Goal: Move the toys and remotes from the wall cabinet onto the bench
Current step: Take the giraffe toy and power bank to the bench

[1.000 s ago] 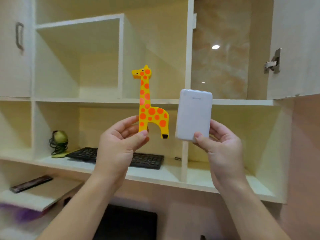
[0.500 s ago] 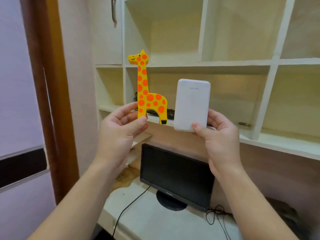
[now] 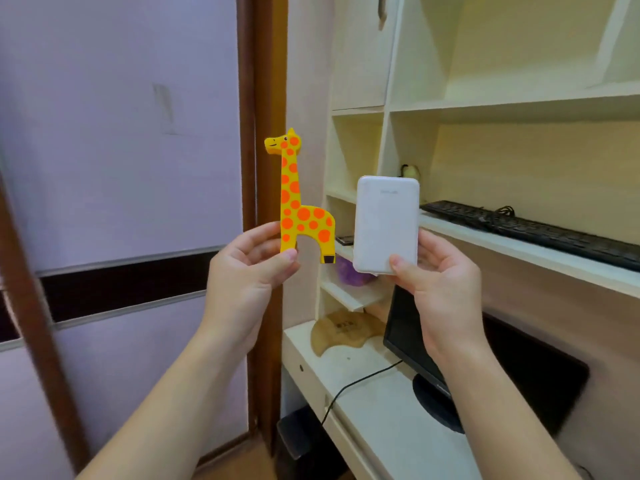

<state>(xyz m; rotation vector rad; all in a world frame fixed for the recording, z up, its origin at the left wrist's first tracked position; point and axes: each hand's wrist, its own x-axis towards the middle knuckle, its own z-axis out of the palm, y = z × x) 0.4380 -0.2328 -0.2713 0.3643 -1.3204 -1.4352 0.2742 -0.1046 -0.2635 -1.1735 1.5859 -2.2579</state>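
A yellow giraffe toy [image 3: 300, 202] with orange spots is held upright at frame centre; a white rectangular device [image 3: 386, 225] is held upright just right of it.

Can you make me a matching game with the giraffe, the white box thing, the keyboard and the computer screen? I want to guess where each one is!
Things:
1. giraffe toy
2. white box
3. keyboard
4. computer screen

Places:
A. lying on a cabinet shelf
B. held in the right hand
C. standing on the desk
D. held in the left hand

Pairs: 1-D, 2-B, 3-A, 4-C
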